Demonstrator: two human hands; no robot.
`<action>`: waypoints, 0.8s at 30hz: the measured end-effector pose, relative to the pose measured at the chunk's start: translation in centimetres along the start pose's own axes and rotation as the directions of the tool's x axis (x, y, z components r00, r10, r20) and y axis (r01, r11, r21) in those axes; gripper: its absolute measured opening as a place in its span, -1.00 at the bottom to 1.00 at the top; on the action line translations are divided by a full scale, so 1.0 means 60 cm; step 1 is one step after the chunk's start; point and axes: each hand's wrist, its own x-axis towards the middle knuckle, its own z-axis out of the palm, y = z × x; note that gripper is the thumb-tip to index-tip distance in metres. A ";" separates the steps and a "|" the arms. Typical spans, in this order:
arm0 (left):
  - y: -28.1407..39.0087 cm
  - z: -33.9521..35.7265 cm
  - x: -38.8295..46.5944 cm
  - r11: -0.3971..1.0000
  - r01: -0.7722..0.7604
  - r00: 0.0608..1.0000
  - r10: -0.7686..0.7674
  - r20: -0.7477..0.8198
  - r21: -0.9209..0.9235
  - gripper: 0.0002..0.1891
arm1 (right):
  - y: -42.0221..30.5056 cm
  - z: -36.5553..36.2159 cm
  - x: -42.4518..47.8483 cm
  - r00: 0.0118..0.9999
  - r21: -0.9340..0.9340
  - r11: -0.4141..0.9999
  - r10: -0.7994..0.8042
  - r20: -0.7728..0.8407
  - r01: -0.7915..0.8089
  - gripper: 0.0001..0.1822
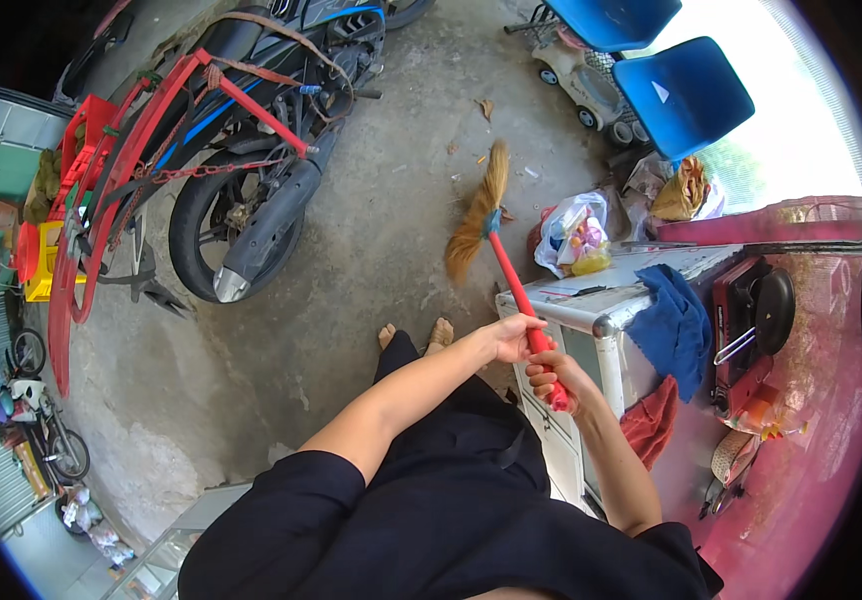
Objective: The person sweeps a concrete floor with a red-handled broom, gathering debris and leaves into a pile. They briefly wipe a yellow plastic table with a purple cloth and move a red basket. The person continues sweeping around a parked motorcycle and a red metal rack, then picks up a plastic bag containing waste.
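Note:
My left hand (517, 337) and my right hand (560, 377) both grip the red handle of a broom (509, 270). The left hand is higher on the handle, towards the bristles; the right is around its lower end. The broom's tan bristles (479, 214) rest on the concrete floor ahead of my feet, fanned to both sides of a blue binding. Dry leaves (485, 109) and small scraps lie on the floor beyond and beside the bristles.
A motorcycle (251, 210) with red metal framework (198, 64) stands to the left. On the right are a metal-edged cabinet (596, 300), a plastic bag (572, 234), a blue cloth (671, 322), a portable gas stove (731, 330), blue chairs (682, 97) and a toy car (581, 82).

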 end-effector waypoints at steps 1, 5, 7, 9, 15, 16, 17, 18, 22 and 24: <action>0.006 0.007 -0.017 1.000 0.000 1.000 -0.001 0.020 0.024 -0.74 | 0.003 0.011 0.001 1.000 -0.024 1.000 -0.003 0.010 0.003 -0.91; 0.016 0.004 -0.104 0.996 0.012 0.982 -0.028 0.185 0.091 -0.73 | 0.021 0.066 -0.027 0.989 -0.022 0.997 0.080 0.125 -0.078 -0.92; 0.009 0.026 -0.168 0.997 -0.054 0.986 0.044 0.159 0.057 -0.73 | 0.022 0.091 -0.049 0.952 0.035 0.978 0.190 0.238 -0.204 -0.92; 0.022 0.022 -0.225 0.997 -0.068 0.996 0.067 0.061 0.023 -0.73 | 0.016 0.117 -0.030 0.881 0.122 0.910 0.339 0.332 -0.396 -0.93; 0.146 -0.097 -0.339 0.941 -0.289 0.934 0.236 -0.269 -0.176 -0.68 | -0.039 0.257 0.150 0.758 0.110 0.824 0.448 0.473 -0.556 -0.91; 0.183 -0.139 -0.355 0.939 -0.272 0.942 0.215 -0.257 -0.212 -0.67 | -0.051 0.282 0.199 0.712 0.104 0.806 0.445 0.543 -0.583 -0.87; 0.214 -0.199 -0.359 0.948 -0.266 0.951 0.228 -0.209 -0.177 -0.64 | -0.055 0.303 0.249 0.669 0.110 0.754 0.494 0.556 -0.648 -0.76; 0.236 -0.204 -0.369 0.947 -0.243 0.954 0.194 -0.230 -0.212 -0.63 | -0.057 0.328 0.276 0.709 0.130 0.775 0.478 0.519 -0.618 -0.83; 0.310 -0.171 -0.322 0.972 -0.119 0.957 0.057 -0.285 -0.205 -0.60 | -0.108 0.312 0.303 0.732 0.303 0.708 0.436 0.523 -0.638 -0.81; 0.316 -0.141 -0.260 0.987 0.039 0.985 -0.065 -0.162 -0.158 -0.60 | -0.130 0.289 0.241 0.850 0.333 0.821 0.305 0.429 -0.463 -0.82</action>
